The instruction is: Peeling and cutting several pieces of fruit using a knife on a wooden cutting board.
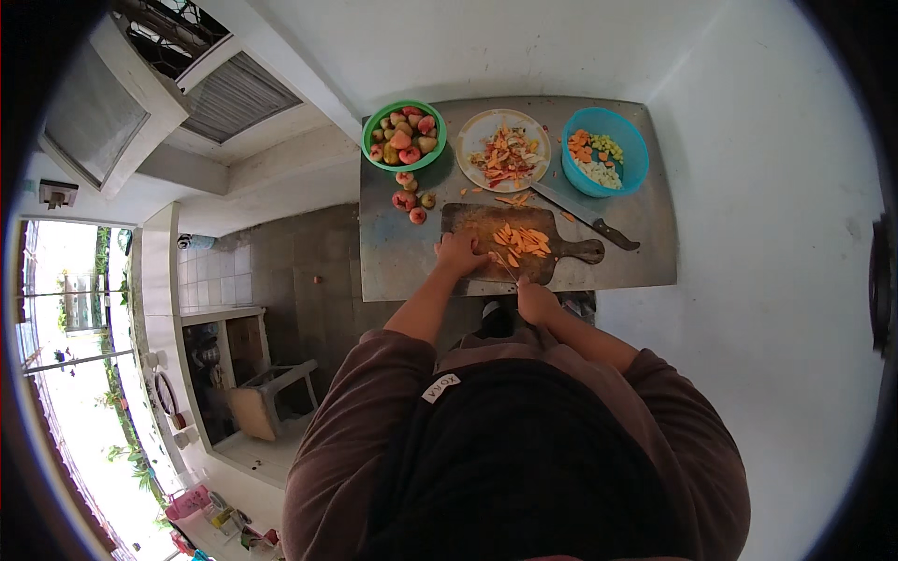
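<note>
A wooden cutting board (477, 217) with a handle at its right lies near the table's front edge. Orange carrot sticks (521, 242) are heaped on its middle. At the board's left side, my left hand (458, 255) has its fingers closed on a small piece of carrot (493, 256), mostly hidden by the fingertips. My right hand (537, 302) grips a knife by its handle at the board's front edge. The thin knife blade (506, 266) slants up and left, close to my left fingertips and the carrot.
A larger knife (613, 234) with a dark handle lies behind the board. Farther back stand a green basket of reddish fruit (367, 150), a plate of peelings (465, 131) and a blue bowl of cut vegetables (639, 140). Several loose fruits (404, 200) lie left. Walls border the metal-topped table (402, 266).
</note>
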A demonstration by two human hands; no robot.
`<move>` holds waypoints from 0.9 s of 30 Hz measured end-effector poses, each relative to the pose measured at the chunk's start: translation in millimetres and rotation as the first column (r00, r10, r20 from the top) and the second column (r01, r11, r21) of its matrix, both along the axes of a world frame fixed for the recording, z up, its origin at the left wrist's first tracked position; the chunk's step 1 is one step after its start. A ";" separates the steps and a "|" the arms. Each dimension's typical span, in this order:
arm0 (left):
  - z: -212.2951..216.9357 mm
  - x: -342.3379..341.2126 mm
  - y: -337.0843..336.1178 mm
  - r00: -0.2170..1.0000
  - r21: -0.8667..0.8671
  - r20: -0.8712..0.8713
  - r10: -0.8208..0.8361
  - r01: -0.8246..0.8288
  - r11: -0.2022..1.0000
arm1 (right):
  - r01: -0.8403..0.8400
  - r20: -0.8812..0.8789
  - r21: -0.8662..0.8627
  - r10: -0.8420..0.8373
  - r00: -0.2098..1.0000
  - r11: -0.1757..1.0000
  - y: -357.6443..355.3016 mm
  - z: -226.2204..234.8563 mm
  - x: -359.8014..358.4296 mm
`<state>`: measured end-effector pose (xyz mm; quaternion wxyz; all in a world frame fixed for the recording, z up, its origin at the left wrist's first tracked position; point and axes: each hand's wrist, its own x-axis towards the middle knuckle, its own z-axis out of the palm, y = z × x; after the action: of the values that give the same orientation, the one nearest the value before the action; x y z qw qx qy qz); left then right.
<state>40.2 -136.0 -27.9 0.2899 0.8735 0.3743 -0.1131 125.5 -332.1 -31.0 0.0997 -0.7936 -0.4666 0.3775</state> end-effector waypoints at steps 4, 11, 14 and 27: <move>2.3 -0.6 -1.5 1.000 0.003 0.020 0.007 -0.007 1.000 | 0.019 -0.037 -0.072 -0.021 0.999 0.997 -5.0 3.0 1.3; 0.9 -1.1 0.1 0.998 -0.018 0.058 0.029 -0.028 0.999 | 0.039 -0.031 -0.049 -0.041 0.999 0.998 -14.4 -11.9 13.5; -0.7 -1.4 2.1 0.999 -0.039 0.038 0.024 -0.022 0.999 | 0.080 0.000 0.113 -0.080 0.997 0.990 -11.9 -16.1 8.6; -3.5 0.8 2.7 0.999 -0.053 0.046 0.005 -0.002 0.999 | 0.023 -0.004 0.020 -0.023 1.000 1.000 0.8 0.7 -0.9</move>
<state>41.1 -133.3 -31.4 0.3215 0.8673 0.3661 -0.1024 124.6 -331.3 -30.3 0.1128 -0.7971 -0.4610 0.3733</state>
